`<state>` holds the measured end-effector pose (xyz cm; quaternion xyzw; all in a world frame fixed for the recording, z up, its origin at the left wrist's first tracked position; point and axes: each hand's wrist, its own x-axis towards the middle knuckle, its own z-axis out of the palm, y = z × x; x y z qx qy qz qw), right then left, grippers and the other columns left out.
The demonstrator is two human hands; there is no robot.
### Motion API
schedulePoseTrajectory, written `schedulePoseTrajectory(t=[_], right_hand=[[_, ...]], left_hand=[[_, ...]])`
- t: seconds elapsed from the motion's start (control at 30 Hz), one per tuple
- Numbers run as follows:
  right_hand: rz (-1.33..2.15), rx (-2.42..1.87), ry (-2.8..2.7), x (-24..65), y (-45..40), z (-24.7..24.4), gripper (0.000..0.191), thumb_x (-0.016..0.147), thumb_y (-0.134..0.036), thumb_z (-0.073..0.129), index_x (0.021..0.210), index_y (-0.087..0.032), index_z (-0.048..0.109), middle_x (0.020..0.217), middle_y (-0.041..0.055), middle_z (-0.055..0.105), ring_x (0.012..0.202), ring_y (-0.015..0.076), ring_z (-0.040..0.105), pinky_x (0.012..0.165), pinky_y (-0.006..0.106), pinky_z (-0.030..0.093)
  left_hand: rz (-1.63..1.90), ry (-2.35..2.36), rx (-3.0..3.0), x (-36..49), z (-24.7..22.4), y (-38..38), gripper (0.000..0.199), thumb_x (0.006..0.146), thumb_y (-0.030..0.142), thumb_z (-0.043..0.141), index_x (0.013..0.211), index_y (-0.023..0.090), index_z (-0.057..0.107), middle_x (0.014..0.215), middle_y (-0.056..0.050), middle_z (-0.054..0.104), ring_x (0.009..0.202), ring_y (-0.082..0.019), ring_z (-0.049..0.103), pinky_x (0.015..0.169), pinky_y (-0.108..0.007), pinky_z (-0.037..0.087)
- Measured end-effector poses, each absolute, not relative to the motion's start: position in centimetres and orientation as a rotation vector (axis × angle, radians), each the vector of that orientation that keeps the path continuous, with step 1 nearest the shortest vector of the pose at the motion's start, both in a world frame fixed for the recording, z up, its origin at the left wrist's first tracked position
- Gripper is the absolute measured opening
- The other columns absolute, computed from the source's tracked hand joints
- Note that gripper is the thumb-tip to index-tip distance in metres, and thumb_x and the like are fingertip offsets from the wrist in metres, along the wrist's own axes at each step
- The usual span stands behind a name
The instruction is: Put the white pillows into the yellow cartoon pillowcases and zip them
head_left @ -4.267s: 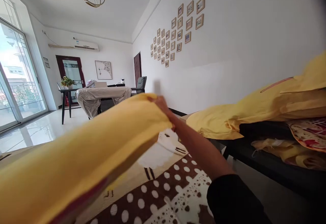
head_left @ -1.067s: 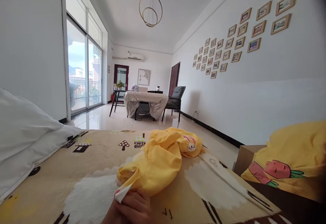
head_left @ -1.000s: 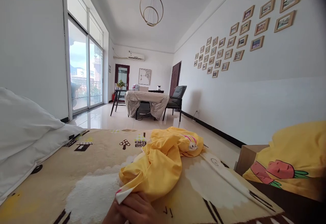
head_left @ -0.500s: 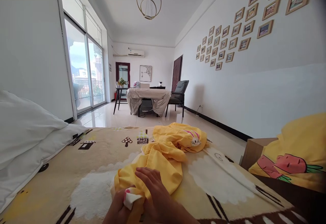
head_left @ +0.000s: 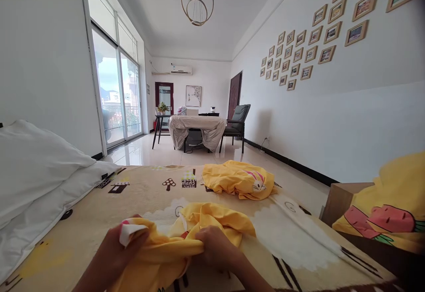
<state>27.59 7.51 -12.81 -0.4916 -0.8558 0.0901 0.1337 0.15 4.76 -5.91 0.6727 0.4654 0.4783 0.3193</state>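
Near the front of the bed, my left hand point(head_left: 121, 245) grips a yellow cloth point(head_left: 166, 256) at a part whose white underside with a pink spot shows. My right hand point(head_left: 214, 245) is closed on the same cloth further right, and a fold of it stretches between both hands. Some of the cloth hangs low towards me, while the rest lies crumpled on the bed beyond my right hand. Its full shape is hidden in the folds. Behind it lies a second bunched yellow cloth point(head_left: 229, 179) with a rabbit face print, apart from the held one.
A beige patterned blanket point(head_left: 139, 199) covers the bed. White pillows point(head_left: 43, 163) are at the left. To the right, a cardboard box point(head_left: 341, 194) holds a yellow carrot-print fabric item point(head_left: 395, 194). Beyond the bed stand a covered table point(head_left: 199, 122) and a black chair point(head_left: 237, 123).
The held cloth has come apart from the rabbit-print one and been drawn towards me. My hands have spread, the left going left; my right hand, earlier flat on the cloth, now grips it.
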Motion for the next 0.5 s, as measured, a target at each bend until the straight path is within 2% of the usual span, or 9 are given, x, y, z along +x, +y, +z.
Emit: schedulePoseTrajectory(t=[0.1,0.2,0.27,0.33,0.37,0.43,0.5], right_hand=[[0.353,-1.482,-2.491,28.3,7.8,-12.6,0.020,0.073,-0.038,0.063,0.079,-0.019,0.067,0.075,0.0025,0.066,0.069,0.0179,0.057,0.062,0.027,0.037],[0.728,-1.387,-2.466,29.3,8.6,-13.2,0.039,0.069,-0.046,0.068,0.101,-0.024,0.067,0.083,-0.0009,0.067,0.073,0.0161,0.059,0.061,0.024,0.040],[0.849,-1.412,-2.308,30.1,9.3,-13.8,0.046,0.078,-0.041,0.059,0.121,-0.025,0.058,0.089,-0.0005,0.067,0.075,0.0153,0.060,0.064,0.024,0.043],[0.742,-1.511,-2.182,31.0,9.9,-14.5,0.049,0.081,-0.028,0.052,0.129,-0.023,0.052,0.090,0.0016,0.068,0.079,0.0166,0.060,0.070,0.026,0.043],[0.665,-1.561,-2.156,31.4,10.1,-14.7,0.047,0.077,-0.023,0.052,0.124,-0.022,0.057,0.087,0.0024,0.068,0.079,0.0176,0.060,0.070,0.027,0.043],[0.589,-1.626,-2.134,32.1,10.3,-15.1,0.034,0.064,-0.014,0.058,0.095,-0.021,0.069,0.076,0.0022,0.068,0.073,0.0188,0.059,0.066,0.026,0.040],[0.581,-1.629,-2.073,32.7,10.6,-15.2,0.014,0.053,-0.009,0.060,0.062,-0.019,0.064,0.063,0.0011,0.064,0.064,0.0172,0.056,0.059,0.025,0.035]], left_hand=[[1.503,1.283,1.743,-2.6,-5.4,5.6,0.025,0.065,0.038,0.071,0.083,0.021,0.069,0.084,-0.004,0.068,0.078,-0.025,0.059,0.066,-0.024,0.048],[1.540,1.340,1.837,-5.9,-6.0,7.4,0.024,0.058,0.027,0.071,0.082,0.023,0.070,0.089,-0.003,0.069,0.084,-0.026,0.059,0.070,-0.024,0.048],[1.479,1.406,1.782,-7.8,-6.8,8.7,0.027,0.053,0.027,0.075,0.079,0.024,0.070,0.082,-0.002,0.069,0.082,-0.027,0.060,0.067,-0.024,0.049],[1.456,1.474,1.675,-9.1,-7.6,9.6,0.031,0.049,0.032,0.079,0.077,0.022,0.069,0.074,-0.002,0.068,0.076,-0.026,0.060,0.060,-0.024,0.050],[1.473,1.511,1.621,-9.4,-7.9,9.8,0.032,0.050,0.036,0.079,0.076,0.022,0.068,0.071,-0.002,0.068,0.073,-0.025,0.060,0.058,-0.024,0.049],[1.520,1.576,1.554,-9.6,-8.3,9.9,0.032,0.057,0.044,0.076,0.076,0.020,0.067,0.068,-0.002,0.067,0.069,-0.024,0.059,0.055,-0.024,0.048],[1.529,1.574,1.552,-9.5,-8.2,9.6,0.032,0.064,0.046,0.072,0.077,0.018,0.067,0.068,-0.003,0.068,0.066,-0.022,0.060,0.054,-0.023,0.048]])
